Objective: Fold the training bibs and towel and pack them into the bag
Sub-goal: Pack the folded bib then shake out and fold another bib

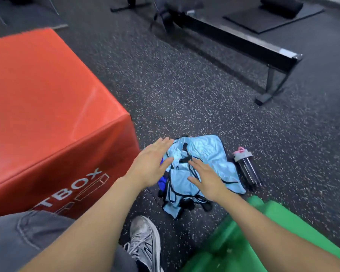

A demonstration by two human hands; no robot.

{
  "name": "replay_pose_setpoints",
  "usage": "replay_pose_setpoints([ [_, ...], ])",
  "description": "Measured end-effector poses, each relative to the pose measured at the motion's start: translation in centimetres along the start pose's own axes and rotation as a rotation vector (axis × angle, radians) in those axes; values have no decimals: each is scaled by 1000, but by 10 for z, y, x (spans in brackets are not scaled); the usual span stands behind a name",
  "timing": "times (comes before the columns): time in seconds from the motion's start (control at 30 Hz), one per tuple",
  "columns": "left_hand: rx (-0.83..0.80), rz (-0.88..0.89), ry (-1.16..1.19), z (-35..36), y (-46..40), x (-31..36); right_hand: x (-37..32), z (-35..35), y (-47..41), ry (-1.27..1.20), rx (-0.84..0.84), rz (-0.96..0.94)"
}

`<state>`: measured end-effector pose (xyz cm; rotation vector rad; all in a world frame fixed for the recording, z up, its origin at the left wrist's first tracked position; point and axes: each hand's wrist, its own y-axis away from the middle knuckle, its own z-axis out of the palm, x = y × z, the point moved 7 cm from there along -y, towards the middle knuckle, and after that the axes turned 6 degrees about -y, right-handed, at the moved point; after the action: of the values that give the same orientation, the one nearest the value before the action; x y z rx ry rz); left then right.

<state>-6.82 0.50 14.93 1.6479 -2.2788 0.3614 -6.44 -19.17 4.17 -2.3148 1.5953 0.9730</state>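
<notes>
Head-cam view looking down at a speckled gym floor (pixel 185 91). Landmark: a crumpled heap of light-blue training bibs (pixel 202 154) w/ black trim, lying on the floor in mid-frame. The heap is bunched, so how many bibs it holds can't be told; a bit of darker blue fabric (pixel 163 181) pokes out at its left edge, mostly hidden behind the left hand. No bag or towel can be picked out for sure.

Left hand (pixel 151 163) is over the heap's left edge, fingers straight and close together, palm down, gripping nothing. Right hand (pixel 206 179) is over the heap's middle, fingers straight and slightly spread, also gripping nothing. Whether either palm touches the cloth can't be told.

Just right of the heap: a clear bottle (pixel 246 167) w/ grey and pink lid, lying on its side. Left of the heap: a big red box (pixel 47 114), lettering cut off, reads "TBOX". Below-right: a green block (pixel 253 232), cropped by the frame. Below the heap: a grey sneaker (pixel 144 240). Far beyond: a black bench (pixel 243 46), blurred.
</notes>
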Motion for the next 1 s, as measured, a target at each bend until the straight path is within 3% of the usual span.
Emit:
replay_pose_setpoints([
  [0.3,-218,-119,79,95,-23,-20,91,68,-27,-8,-186,314],
  [0.53,-235,-207,126,114,-26,-43,112,100,-49,74,-299,398],
  [0.73,-228,-199,140,102,-32,-35,96,53,-44,56,-28,323],
  [1.0,-116,-121,120,41,-37,9,17,-88,-14,-63,249,86],
])
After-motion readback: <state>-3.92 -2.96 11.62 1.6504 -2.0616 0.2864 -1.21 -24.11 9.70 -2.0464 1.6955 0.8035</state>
